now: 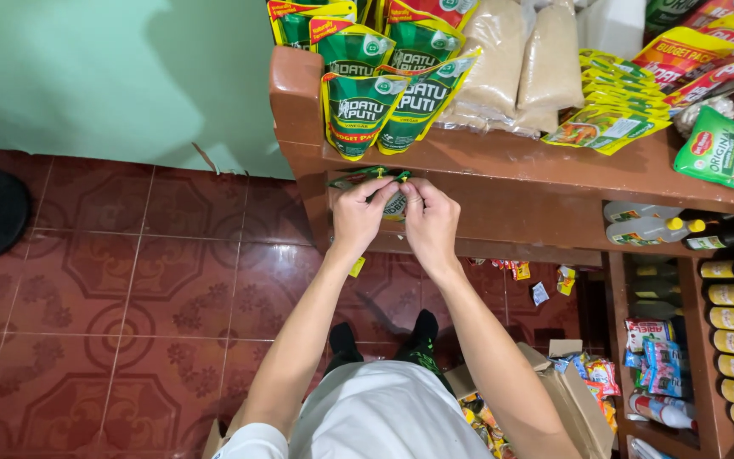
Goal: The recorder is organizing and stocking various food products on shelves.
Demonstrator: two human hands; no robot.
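Observation:
My left hand (pixel 358 212) and my right hand (pixel 431 223) are both closed around a small green pouch (pixel 395 202) held against the front face of a brown wooden shelf (pixel 503 197). Most of the pouch is hidden by my fingers. Just above my hands, several green vinegar pouches (pixel 384 93) with yellow edges lean on the shelf's left end.
Two bags of brown granules (pixel 516 64), yellow and red sachets (pixel 618 102) and a green sauce pouch (pixel 724 149) lie on the shelf top. Bottles (pixel 728 293) fill racks at right. An open cardboard box (pixel 575 399) stands by my feet on the red tiled floor (pixel 129 280).

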